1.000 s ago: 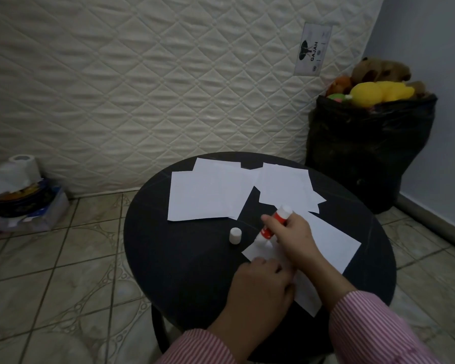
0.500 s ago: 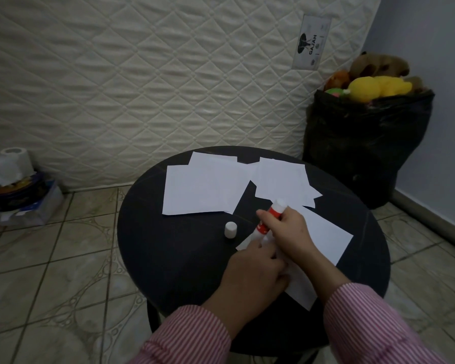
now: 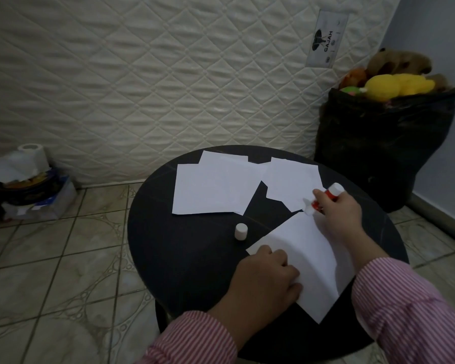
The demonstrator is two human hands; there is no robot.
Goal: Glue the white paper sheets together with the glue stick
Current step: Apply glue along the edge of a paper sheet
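Note:
A white paper sheet (image 3: 305, 256) lies at the near right of the round black table (image 3: 184, 261). My left hand (image 3: 263, 279) presses flat on its near left corner. My right hand (image 3: 336, 219) grips a red and white glue stick (image 3: 326, 198), tip down at the sheet's far corner. The stick's white cap (image 3: 241, 231) stands alone on the table to the left. More white sheets (image 3: 213, 187) lie overlapping at the far side, with another pile (image 3: 292, 182) to their right.
A quilted mattress (image 3: 155, 74) leans upright behind the table. A black bag (image 3: 378, 153) full of soft toys stands at the right. Tissue rolls and clutter (image 3: 24, 185) sit on the tiled floor at the left.
My right hand has slid the glue stick away from me, from the sheet's left corner up to its far corner. My left hand has moved to the near left corner.

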